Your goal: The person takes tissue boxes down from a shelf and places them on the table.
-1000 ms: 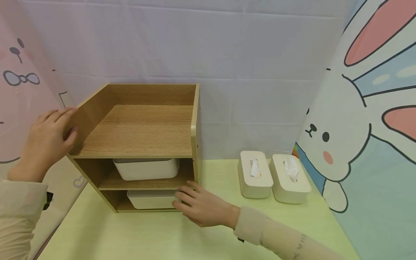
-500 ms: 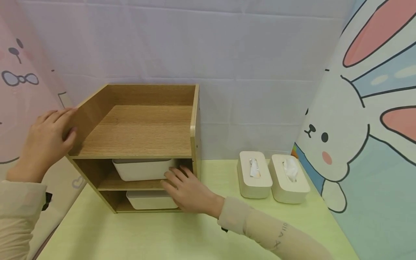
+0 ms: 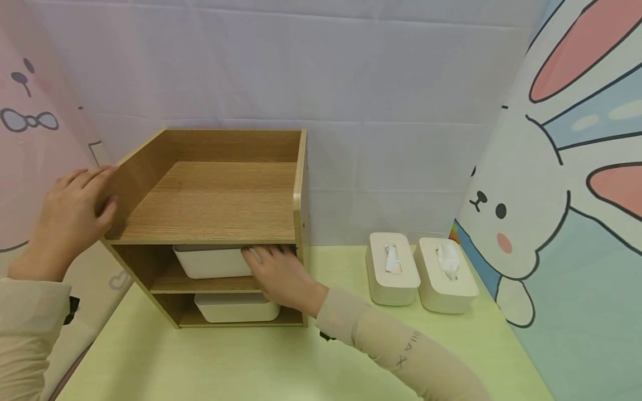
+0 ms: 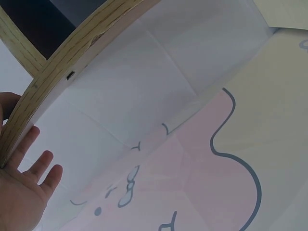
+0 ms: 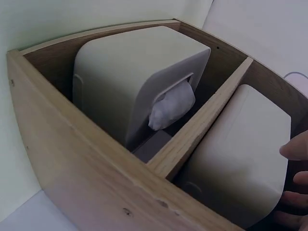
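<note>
My left hand grips the raised left side panel of a wooden shelf unit; in the left wrist view the panel's edge passes between thumb and fingers. My right hand reaches into the upper compartment at the right end of a white box. Its thumb lies by the box's front and the other fingertips are hidden under the top board, so contact is unclear. Below, a white tissue box fills part of the lower compartment; white tissue pokes from its slot in the right wrist view.
Two more white tissue boxes, one on the left and one on the right, stand side by side on the pale green table. A pale cloth hangs behind, with a rabbit-print cloth at the right.
My right hand has moved up and left, from the lower box's right end to the upper box, its fingers passing into the upper compartment. The left hand stays on the panel.
</note>
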A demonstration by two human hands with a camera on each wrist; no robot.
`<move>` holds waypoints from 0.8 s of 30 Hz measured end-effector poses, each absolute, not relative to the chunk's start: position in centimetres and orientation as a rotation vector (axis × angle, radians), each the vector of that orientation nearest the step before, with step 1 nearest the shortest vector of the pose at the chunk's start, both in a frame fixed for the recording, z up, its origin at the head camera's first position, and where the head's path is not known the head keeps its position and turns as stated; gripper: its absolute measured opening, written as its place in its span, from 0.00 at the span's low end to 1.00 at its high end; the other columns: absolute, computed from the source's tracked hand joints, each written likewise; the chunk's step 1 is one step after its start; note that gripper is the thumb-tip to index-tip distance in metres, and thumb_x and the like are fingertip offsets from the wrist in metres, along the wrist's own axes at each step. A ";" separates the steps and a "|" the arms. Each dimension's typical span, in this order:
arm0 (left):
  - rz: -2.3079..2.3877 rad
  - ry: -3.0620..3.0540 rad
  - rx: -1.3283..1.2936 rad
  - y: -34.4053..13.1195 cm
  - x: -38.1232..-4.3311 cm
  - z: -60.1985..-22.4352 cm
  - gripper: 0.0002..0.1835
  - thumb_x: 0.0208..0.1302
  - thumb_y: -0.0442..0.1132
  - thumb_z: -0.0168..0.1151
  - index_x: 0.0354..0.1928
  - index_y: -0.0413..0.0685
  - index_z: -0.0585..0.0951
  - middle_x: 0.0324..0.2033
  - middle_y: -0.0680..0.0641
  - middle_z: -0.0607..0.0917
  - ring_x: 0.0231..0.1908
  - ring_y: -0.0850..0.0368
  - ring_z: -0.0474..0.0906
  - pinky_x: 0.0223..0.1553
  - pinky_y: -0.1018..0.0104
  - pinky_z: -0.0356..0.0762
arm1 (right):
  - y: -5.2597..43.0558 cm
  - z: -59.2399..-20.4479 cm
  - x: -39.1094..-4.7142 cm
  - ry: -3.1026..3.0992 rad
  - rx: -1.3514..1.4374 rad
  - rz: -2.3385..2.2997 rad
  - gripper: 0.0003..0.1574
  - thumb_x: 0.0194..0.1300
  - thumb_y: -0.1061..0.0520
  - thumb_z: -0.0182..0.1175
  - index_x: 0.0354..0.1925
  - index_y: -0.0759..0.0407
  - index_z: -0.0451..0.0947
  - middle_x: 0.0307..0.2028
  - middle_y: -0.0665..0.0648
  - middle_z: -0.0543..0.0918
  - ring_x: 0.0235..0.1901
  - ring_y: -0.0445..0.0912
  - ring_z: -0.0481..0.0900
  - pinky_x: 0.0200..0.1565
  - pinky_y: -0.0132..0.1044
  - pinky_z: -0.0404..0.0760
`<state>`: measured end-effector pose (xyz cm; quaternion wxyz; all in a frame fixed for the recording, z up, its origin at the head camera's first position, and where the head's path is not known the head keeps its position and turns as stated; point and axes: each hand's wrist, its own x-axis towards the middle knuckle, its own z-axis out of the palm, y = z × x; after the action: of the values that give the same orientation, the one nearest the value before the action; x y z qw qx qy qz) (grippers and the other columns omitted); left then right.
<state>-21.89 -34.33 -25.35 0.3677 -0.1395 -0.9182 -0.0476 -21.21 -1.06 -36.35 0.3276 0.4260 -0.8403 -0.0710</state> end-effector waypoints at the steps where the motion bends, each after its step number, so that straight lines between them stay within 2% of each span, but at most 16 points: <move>1: -0.123 -2.360 -0.356 -34.3 -21.9 -25.3 0.27 0.54 0.30 0.54 0.60 0.37 0.69 0.52 0.31 0.75 0.52 0.30 0.64 0.60 0.40 0.57 | -1.3 -36.3 -21.3 -2.211 1.105 -0.186 0.23 0.64 0.52 0.47 0.57 0.55 0.63 0.46 0.49 0.76 0.35 0.40 0.75 0.29 0.31 0.75; 4: -0.123 -2.365 -0.351 -34.3 -21.9 -25.3 0.27 0.54 0.30 0.54 0.59 0.36 0.69 0.52 0.30 0.74 0.52 0.30 0.64 0.60 0.40 0.57 | -1.8 -36.3 -21.7 -2.238 1.082 -0.165 0.23 0.63 0.54 0.49 0.56 0.55 0.63 0.45 0.50 0.76 0.32 0.40 0.74 0.25 0.30 0.74; 7: -0.125 -2.365 -0.350 -34.2 -21.9 -25.3 0.26 0.54 0.29 0.55 0.59 0.36 0.69 0.51 0.30 0.74 0.51 0.30 0.64 0.59 0.39 0.57 | -2.1 -36.4 -22.0 -2.260 1.062 -0.173 0.25 0.62 0.55 0.49 0.58 0.56 0.62 0.49 0.52 0.75 0.36 0.40 0.75 0.29 0.30 0.77; 10: -0.127 -2.366 -0.351 -34.2 -21.9 -25.3 0.26 0.54 0.29 0.55 0.58 0.36 0.69 0.52 0.31 0.74 0.52 0.31 0.64 0.59 0.40 0.58 | -2.4 -36.3 -22.1 -2.294 1.047 -0.196 0.28 0.63 0.54 0.49 0.61 0.56 0.61 0.55 0.53 0.73 0.44 0.41 0.76 0.37 0.30 0.80; 17: -0.119 -2.373 -0.349 -34.3 -21.9 -25.4 0.28 0.55 0.31 0.54 0.61 0.38 0.68 0.54 0.32 0.74 0.52 0.31 0.64 0.61 0.41 0.57 | -2.7 -36.3 -22.4 -2.393 1.060 -0.201 0.34 0.60 0.54 0.54 0.63 0.55 0.59 0.56 0.53 0.72 0.45 0.40 0.77 0.32 0.27 0.80; 21: -0.123 -2.369 -0.352 -34.3 -21.9 -25.4 0.27 0.55 0.30 0.55 0.60 0.37 0.68 0.53 0.32 0.74 0.52 0.32 0.64 0.61 0.41 0.57 | -2.9 -36.2 -22.6 -2.446 1.061 -0.225 0.40 0.58 0.51 0.58 0.66 0.55 0.55 0.60 0.54 0.69 0.50 0.42 0.75 0.38 0.28 0.80; 24: -0.126 -2.364 -0.355 -34.3 -21.9 -25.3 0.27 0.54 0.30 0.55 0.60 0.36 0.69 0.53 0.31 0.74 0.51 0.32 0.64 0.61 0.42 0.57 | -2.9 -36.2 -22.6 -2.468 1.070 -0.228 0.43 0.56 0.51 0.60 0.66 0.56 0.54 0.61 0.55 0.68 0.50 0.42 0.74 0.40 0.28 0.80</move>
<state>-21.87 -34.26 -25.34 0.3652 -0.1382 -0.9193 -0.0489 -22.63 -2.91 -36.20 0.2192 0.3868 -0.8919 -0.0825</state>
